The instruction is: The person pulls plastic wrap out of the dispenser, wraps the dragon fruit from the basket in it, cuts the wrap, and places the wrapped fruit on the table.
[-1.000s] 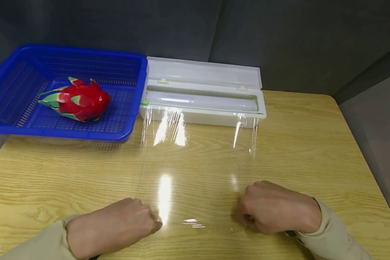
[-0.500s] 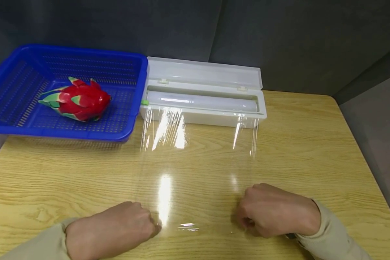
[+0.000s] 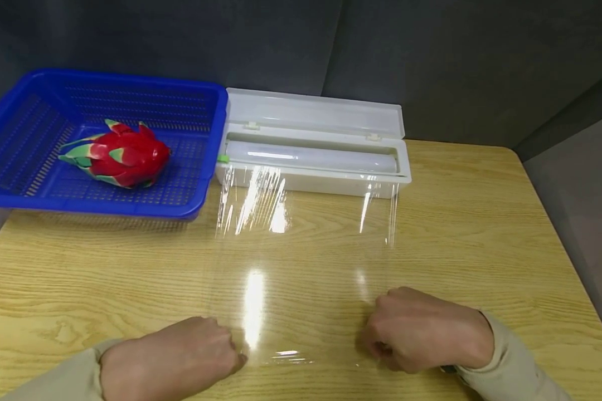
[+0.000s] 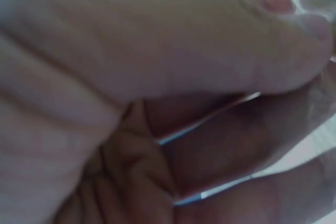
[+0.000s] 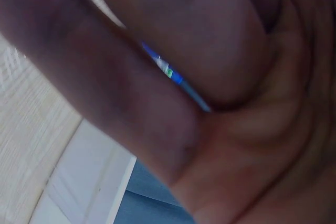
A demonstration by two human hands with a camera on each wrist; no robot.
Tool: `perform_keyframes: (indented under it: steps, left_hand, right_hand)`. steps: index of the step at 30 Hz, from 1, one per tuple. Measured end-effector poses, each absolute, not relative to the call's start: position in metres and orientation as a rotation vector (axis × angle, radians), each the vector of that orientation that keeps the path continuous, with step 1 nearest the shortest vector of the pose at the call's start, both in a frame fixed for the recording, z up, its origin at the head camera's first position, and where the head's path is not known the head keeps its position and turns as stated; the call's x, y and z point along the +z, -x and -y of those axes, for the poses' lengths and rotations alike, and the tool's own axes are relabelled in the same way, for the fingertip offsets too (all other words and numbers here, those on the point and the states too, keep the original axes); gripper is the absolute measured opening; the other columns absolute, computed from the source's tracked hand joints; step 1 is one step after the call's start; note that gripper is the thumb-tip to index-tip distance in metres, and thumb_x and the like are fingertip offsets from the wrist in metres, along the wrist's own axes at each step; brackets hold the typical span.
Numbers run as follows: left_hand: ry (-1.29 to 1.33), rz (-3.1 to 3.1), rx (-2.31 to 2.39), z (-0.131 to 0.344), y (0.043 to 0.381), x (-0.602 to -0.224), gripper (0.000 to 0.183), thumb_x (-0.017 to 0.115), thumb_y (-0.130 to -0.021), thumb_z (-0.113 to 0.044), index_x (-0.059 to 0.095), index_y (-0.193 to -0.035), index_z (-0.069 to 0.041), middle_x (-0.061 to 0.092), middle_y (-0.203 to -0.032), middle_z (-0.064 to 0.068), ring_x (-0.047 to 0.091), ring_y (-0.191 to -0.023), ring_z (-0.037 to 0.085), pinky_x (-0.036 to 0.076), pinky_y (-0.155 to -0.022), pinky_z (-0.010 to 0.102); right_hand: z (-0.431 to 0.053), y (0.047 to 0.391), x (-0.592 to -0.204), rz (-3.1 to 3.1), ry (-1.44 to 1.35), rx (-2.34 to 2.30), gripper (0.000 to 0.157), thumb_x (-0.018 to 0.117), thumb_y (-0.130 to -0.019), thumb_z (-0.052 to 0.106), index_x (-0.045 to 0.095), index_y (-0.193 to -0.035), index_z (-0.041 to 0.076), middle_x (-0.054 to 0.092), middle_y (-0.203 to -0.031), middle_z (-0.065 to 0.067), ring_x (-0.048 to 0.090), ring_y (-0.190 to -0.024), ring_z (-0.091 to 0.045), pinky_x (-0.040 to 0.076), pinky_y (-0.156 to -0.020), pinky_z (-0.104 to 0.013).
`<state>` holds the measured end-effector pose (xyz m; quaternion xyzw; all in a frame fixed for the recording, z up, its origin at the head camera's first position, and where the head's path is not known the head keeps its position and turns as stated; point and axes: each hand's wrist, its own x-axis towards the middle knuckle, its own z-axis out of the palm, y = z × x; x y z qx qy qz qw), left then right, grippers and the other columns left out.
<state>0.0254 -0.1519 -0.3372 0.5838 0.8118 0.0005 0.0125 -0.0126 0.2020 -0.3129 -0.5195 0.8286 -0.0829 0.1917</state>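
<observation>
A sheet of clear cling film [image 3: 306,267] stretches from the roll [image 3: 311,157] in the white dispenser box [image 3: 311,185] toward the near side of the wooden table. My left hand [image 3: 175,356] pinches its near left corner between thumb and fingers. At the near right corner, my right hand [image 3: 426,328] grips the film with curled fingers. Close up in the left wrist view, the thumb [image 4: 220,45] presses against the fingers. Fingers of the right hand [image 5: 157,77] fill much of the right wrist view; its fingertips are out of frame there.
The box's hinged lid [image 3: 316,111] stands raised at the back. Left of the box, a blue plastic basket [image 3: 105,209] holds a red dragon fruit [image 3: 127,156]. A green slider [image 3: 223,158] sits at the box's left end. A dark partition [image 3: 456,67] rises behind the table [image 3: 481,234].
Both hands have drawn slightly toward the body, pulling the film's near edge with them. The box, basket and dragon fruit have stayed put.
</observation>
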Motion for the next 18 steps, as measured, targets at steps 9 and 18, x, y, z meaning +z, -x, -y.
perform_keyframes:
  steps: [9,18]
  left_hand:
    - [-1.809,-2.513,0.005,0.1521,-0.0270,-0.3368,0.022,0.078,-0.080,-0.019,0.064,-0.077,-0.035,0.060,-0.068,-0.020,0.051,-0.053,0.000,0.029,-0.044,0.017]
    - [-1.725,-2.578,-0.033,0.1479,-0.0253,-0.3367,0.028,0.079,-0.077,-0.009,0.062,-0.073,-0.030,0.058,-0.065,-0.016,0.052,-0.052,0.004,0.036,-0.044,0.020]
  right_hand:
    - [-0.2009,0.0104,-0.3145,-2.313,1.460,-0.255,0.036,0.077,-0.063,0.003,0.053,-0.059,0.029,0.037,-0.051,0.021,0.017,-0.051,0.009,0.018,-0.042,-0.010]
    - [-0.2031,0.0129,-0.3088,-2.334,1.298,-0.238,0.036,0.070,-0.065,-0.002,0.050,-0.060,0.028,0.036,-0.056,0.021,0.023,-0.053,0.005,0.022,-0.044,-0.013]
